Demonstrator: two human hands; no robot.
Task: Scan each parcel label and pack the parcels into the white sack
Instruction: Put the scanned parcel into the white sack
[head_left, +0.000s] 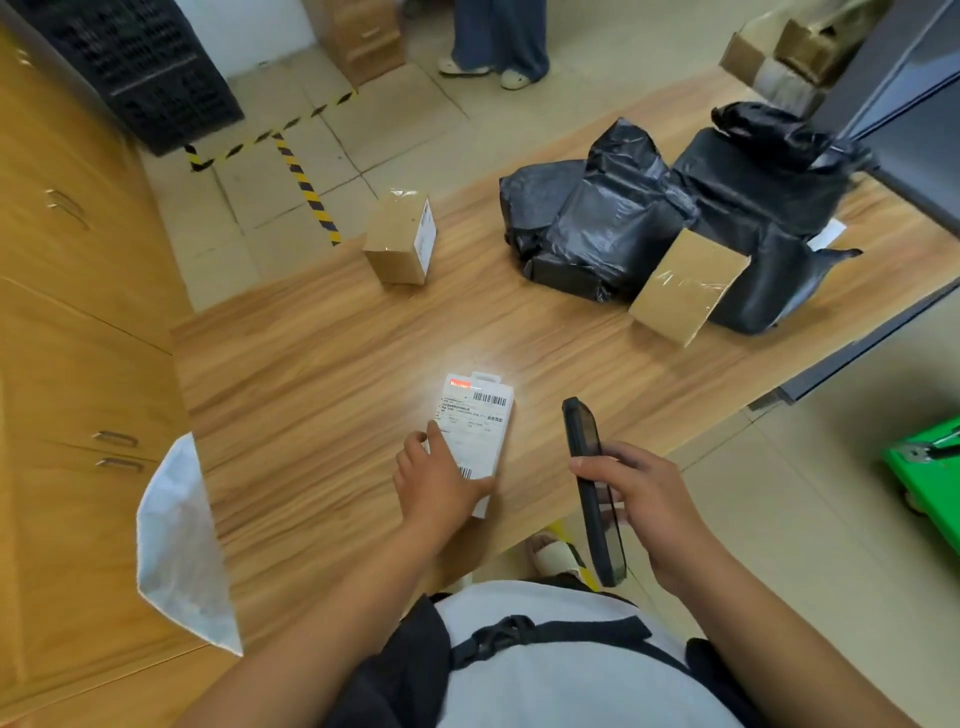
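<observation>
A flat white parcel (475, 423) with a barcode label lies on the wooden table (322, 364), lit by a bright patch of light. My left hand (434, 480) holds its near end, fingers curled over the edge. My right hand (636, 499) grips a black handheld scanner (592, 488) just right of the parcel, its top end toward the label. The white sack (179, 551) hangs at the table's left edge. A small cardboard box (400, 239) stands at the far edge. Black bagged parcels (675, 218) and a second cardboard box (685, 286) are piled at the far right.
Wooden cabinets (67, 312) run along the left. A black crate (135, 67) stands at the far left by striped floor tape. Another person's legs (498, 41) are beyond the table. A green cart (930, 462) sits on the floor at right.
</observation>
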